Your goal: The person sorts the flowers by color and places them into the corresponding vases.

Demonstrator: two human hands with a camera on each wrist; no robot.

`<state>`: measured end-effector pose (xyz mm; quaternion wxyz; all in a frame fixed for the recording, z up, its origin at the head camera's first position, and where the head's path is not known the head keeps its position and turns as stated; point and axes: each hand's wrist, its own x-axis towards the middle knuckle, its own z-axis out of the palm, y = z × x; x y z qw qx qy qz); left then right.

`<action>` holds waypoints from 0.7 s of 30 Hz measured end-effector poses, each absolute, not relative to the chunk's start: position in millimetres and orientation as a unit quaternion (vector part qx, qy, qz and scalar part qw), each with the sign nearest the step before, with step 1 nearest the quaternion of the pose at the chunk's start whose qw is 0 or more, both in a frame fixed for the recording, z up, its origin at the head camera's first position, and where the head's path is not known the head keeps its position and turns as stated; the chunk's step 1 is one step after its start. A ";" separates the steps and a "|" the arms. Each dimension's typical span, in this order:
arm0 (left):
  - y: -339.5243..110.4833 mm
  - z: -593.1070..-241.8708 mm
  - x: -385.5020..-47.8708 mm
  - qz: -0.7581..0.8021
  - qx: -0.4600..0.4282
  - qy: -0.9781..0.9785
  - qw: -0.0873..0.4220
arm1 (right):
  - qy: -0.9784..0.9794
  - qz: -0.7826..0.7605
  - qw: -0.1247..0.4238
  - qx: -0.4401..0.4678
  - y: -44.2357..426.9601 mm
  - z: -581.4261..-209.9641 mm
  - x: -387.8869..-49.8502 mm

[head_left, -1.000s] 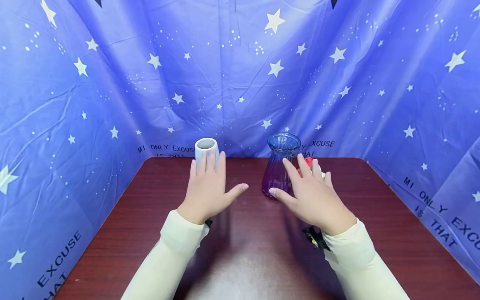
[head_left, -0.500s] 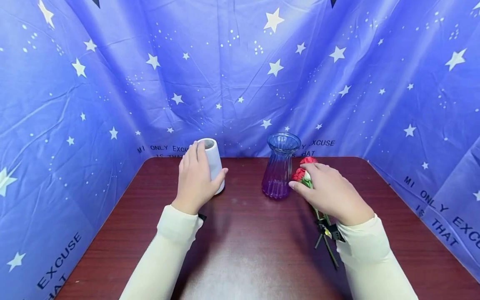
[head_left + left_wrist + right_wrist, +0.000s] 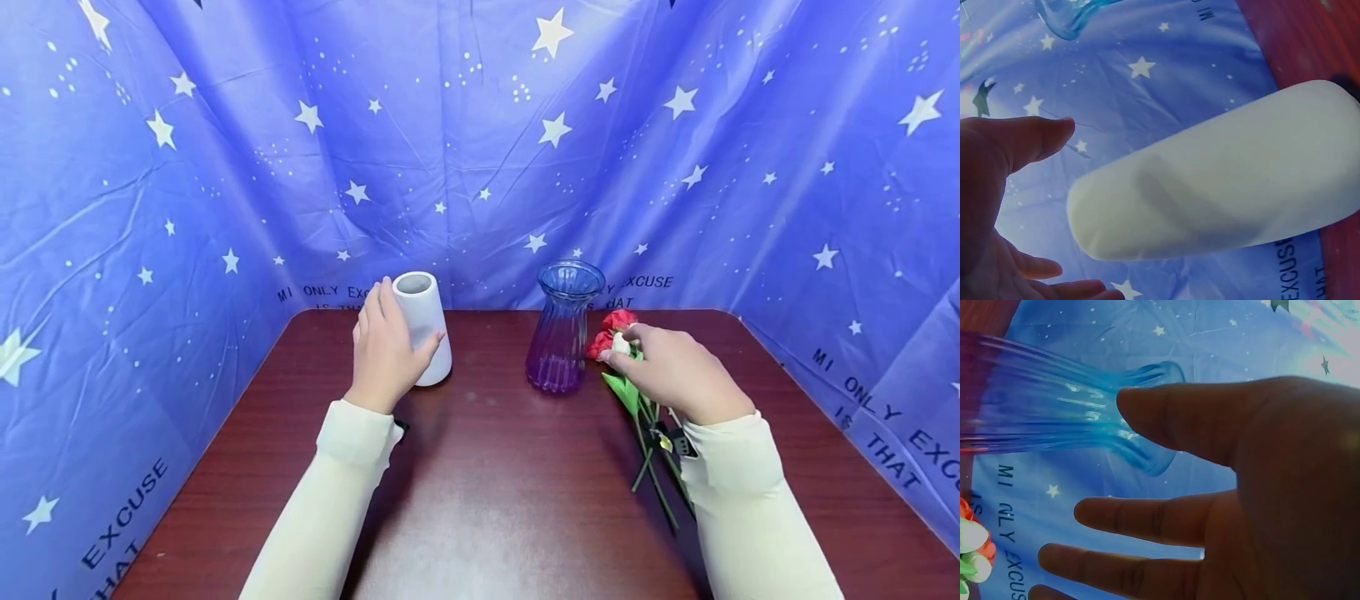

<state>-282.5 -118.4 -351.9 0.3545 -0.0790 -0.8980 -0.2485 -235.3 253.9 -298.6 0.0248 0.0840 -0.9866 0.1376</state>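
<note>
A white vase [image 3: 424, 333] stands upright at the back left of the table. My left hand [image 3: 386, 350] is at its left side, thumb in front of it; in the left wrist view, a gap shows between the fingers and the white vase [image 3: 1222, 181]. My right hand [image 3: 678, 371] is over a bunch of red and white flowers [image 3: 600, 343] lying on the table, covering part of the blooms and stems. Its fingers are extended and hold nothing in the right wrist view. A ribbed glass vase [image 3: 555, 342], blue above and purple below, stands upright just left of the flowers.
The dark red wooden table [image 3: 480, 483] has a blue star-printed cloth [image 3: 465, 150] hanging behind it and along both sides. Green stems [image 3: 660, 492] point toward the table's front, under the right wrist.
My left hand has shifted left from in front of the white vase to its side. My right hand has moved right, away from the glass vase, over the flowers, uncovering their leaves and stems.
</note>
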 end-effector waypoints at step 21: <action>-128.5 -369.4 -303.7 -0.344 -0.027 -0.883 0.317 | -0.989 0.145 -0.007 0.038 286.3 -320.2 -265.3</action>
